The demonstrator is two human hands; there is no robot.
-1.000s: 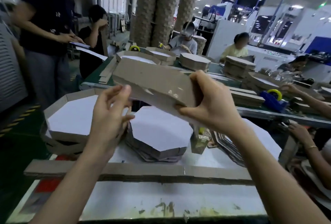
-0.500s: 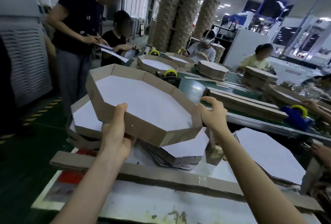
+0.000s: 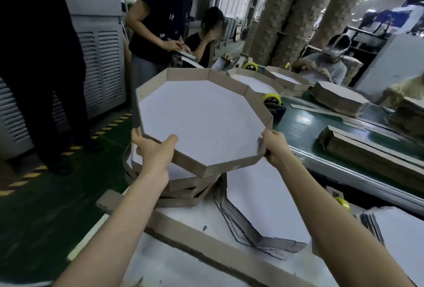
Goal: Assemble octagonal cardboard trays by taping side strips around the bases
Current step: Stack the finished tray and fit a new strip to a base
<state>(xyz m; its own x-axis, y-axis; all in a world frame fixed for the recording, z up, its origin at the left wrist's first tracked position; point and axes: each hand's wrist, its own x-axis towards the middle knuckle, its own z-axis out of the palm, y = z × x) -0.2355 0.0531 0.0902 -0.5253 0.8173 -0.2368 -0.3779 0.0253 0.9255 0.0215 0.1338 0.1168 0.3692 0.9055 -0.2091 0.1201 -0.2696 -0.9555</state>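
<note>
In the head view, the octagonal tray [image 3: 202,121] was held above a stack of finished trays [image 3: 183,188], the left hand [image 3: 153,153] gripping its near-left wall, thumb over the rim, the right hand [image 3: 274,149] clasping the near-right corner; flat bases [image 3: 259,206] lay just beside

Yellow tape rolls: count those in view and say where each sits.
4 tape rolls. One beside the held tray's far right edge; two farther back among other trays, one barely showing; one low on the right below the belt. Others may be hidden.
</note>
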